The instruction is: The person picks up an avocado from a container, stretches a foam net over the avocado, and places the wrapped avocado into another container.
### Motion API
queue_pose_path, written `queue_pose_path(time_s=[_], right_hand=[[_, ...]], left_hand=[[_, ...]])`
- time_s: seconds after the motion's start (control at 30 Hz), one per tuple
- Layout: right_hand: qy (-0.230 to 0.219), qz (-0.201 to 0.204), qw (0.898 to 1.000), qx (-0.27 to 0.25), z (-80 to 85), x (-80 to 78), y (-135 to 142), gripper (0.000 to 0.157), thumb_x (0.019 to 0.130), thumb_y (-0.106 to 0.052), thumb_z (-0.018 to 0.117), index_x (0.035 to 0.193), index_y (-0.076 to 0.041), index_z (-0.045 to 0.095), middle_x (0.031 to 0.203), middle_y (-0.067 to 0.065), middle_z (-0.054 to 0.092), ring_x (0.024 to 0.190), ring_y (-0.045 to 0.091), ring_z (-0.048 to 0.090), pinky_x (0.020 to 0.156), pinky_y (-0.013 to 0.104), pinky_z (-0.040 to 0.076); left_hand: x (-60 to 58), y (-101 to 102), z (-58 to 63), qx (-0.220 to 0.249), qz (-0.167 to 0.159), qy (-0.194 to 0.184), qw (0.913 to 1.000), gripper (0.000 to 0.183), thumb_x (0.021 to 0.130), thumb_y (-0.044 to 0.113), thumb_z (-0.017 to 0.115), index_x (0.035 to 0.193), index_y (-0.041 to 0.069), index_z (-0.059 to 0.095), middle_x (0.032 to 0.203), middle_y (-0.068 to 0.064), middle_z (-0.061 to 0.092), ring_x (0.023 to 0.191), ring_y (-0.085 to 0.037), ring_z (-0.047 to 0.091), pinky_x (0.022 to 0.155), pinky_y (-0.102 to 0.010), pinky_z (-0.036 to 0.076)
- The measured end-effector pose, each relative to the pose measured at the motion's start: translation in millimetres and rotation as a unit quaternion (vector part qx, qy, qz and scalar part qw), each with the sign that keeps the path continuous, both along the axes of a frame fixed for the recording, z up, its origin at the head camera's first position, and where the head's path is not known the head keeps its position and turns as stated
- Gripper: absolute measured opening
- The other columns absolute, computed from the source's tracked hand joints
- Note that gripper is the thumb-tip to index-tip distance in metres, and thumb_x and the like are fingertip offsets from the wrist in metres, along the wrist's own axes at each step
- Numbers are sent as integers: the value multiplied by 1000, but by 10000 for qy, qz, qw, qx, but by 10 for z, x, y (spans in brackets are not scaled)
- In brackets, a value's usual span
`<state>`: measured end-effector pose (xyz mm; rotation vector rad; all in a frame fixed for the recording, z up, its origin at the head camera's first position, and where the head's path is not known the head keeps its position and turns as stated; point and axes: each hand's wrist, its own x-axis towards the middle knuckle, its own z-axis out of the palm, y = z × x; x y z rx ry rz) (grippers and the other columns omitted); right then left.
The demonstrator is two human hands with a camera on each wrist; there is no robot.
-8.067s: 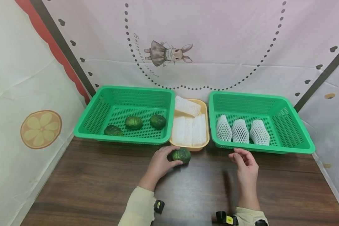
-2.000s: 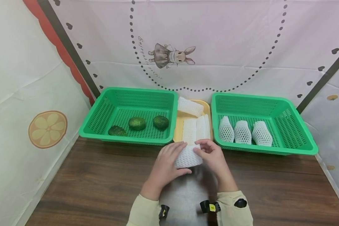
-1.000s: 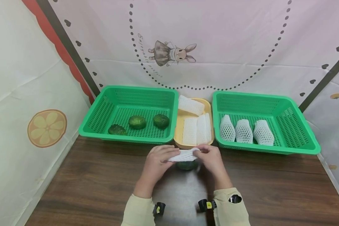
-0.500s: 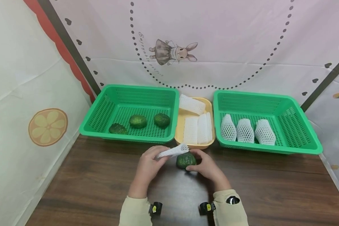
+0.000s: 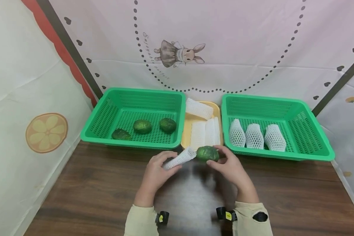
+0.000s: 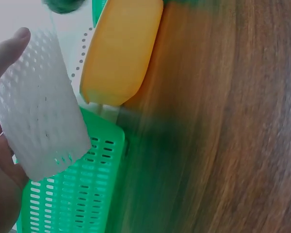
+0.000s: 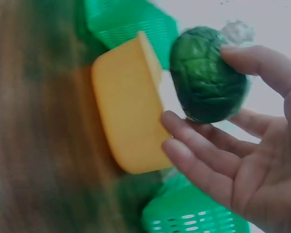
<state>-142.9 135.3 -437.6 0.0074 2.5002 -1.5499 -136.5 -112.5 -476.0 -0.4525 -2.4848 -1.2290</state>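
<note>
My left hand (image 5: pixel 159 172) holds a white foam net sleeve (image 5: pixel 181 158), its far end spread toward the fruit; in the left wrist view the sleeve (image 6: pixel 43 107) lies between thumb and fingers. My right hand (image 5: pixel 231 165) pinches a dark green, wrinkled avocado (image 5: pixel 207 153) between thumb and fingers, raised over the table just right of the sleeve's mouth. Seen from the right wrist, the avocado (image 7: pixel 206 75) is held clear of the tabletop, with the sleeve's end (image 7: pixel 237 31) behind it.
A green basket (image 5: pixel 98 141) at left holds three avocados (image 5: pixel 142 126). Another green basket (image 5: pixel 312 157) at right holds three fruits in net sleeves (image 5: pixel 254 136). Between them sits a yellow tray (image 5: pixel 187 126) with several flat sleeves (image 5: pixel 198 134). A patterned cloth (image 5: pixel 239 39) hangs behind.
Both hands spread the sleeve over the avocado earlier; then the right hand let go of the sleeve and took the avocado. Since half a second ago, it has lifted the avocado up and rightward.
</note>
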Motion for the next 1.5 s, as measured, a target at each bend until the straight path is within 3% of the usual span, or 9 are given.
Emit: queue_pose_path(time_s=[0.13, 0.23, 0.5, 0.77, 1.0, 1.3, 1.5], right_hand=[[220, -212, 9970, -708, 90, 17, 1, 60, 82, -10, 70, 135, -9, 42, 127, 15, 45, 98, 28, 55, 70, 27, 48], [406, -70, 9935, -1059, 84, 30, -13, 62, 80, -4, 70, 135, -9, 42, 128, 15, 42, 99, 29, 54, 73, 26, 49], [967, 460, 9907, -840, 30, 38, -17, 64, 74, 4, 73, 131, -12, 48, 119, 13, 42, 91, 27, 56, 71, 30, 51], [1141, 732, 9884, -683, 29, 40, -5, 63, 73, 5, 74, 130, -11, 50, 116, 11, 45, 93, 27, 55, 74, 35, 50], [1162, 890, 9873, -621, 23, 35, -14, 62, 74, 4, 74, 129, -12, 51, 120, 10, 46, 97, 28, 54, 77, 40, 48], [677, 665, 9911, -930, 34, 33, -43, 57, 75, 0, 74, 124, -9, 45, 116, 16, 55, 92, 27, 56, 74, 35, 47], [789, 415, 9895, -1134, 17, 31, -42, 51, 75, 0, 75, 118, -6, 49, 119, 14, 51, 94, 26, 58, 71, 31, 49]], left_hand=[[8, 32, 1, -56, -50, -192, 9998, 36, 66, 20, 85, 96, 18, 66, 107, 8, 65, 96, -16, 58, 81, -40, 43], [21, 59, 28, -53, -35, -373, 9993, 38, 66, 22, 85, 99, 18, 66, 106, 8, 65, 93, -20, 56, 77, -38, 43], [25, 80, 51, -11, -2, -507, 9987, 47, 65, 25, 85, 105, 20, 62, 102, 7, 64, 88, -23, 55, 75, -36, 39], [17, 118, 72, -97, -180, -644, 9977, 50, 67, 27, 84, 112, 18, 63, 106, 6, 64, 89, -14, 54, 78, -35, 37], [3, 144, 72, -317, -323, -478, 9978, 52, 69, 31, 82, 116, 19, 63, 111, 6, 64, 91, -12, 54, 77, -33, 36], [-10, 228, 67, -497, -421, -380, 9972, 56, 72, 35, 79, 122, 17, 61, 112, 4, 64, 88, -9, 52, 75, -33, 36], [-28, 315, 61, -653, -390, -337, 9965, 61, 73, 35, 78, 126, 15, 58, 115, -1, 63, 94, -14, 55, 78, -34, 39]])
